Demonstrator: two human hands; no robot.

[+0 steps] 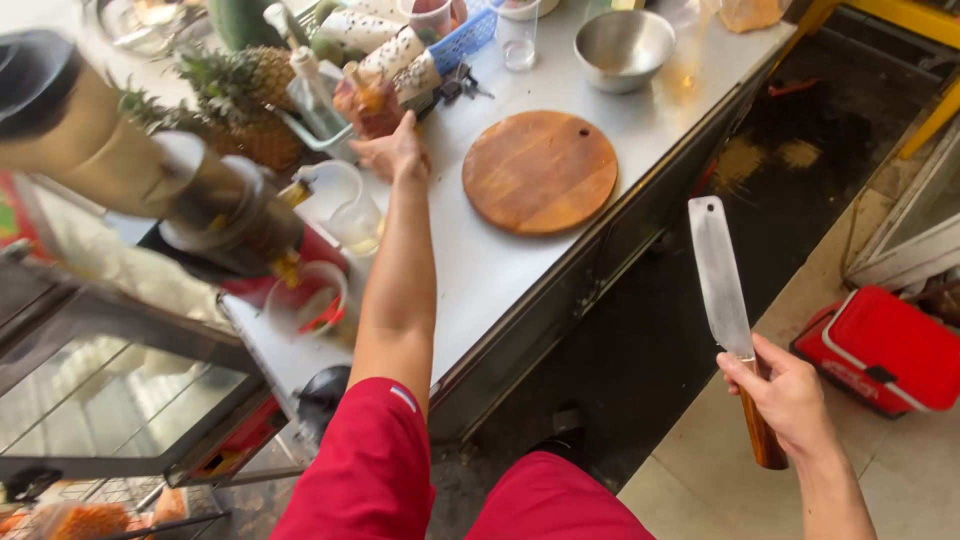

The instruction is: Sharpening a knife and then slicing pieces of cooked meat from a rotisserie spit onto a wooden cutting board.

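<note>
A cleaver (722,275) with a broad pale blade and brown wooden handle was gripped, blade up, by the right hand (790,395), fingers clamped, beside the steel counter (500,270). The left hand (393,155), fingers together, was stretched toward a bagged fruit (370,108). An empty steel bowl (624,48) and a clear jug (345,205) of yellowish liquid were seen near a round board (540,171).

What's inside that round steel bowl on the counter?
The round steel bowl on the metal counter shows only bare shiny interior; nothing visible inside. Its near wall hides a part of the bottom.
</note>
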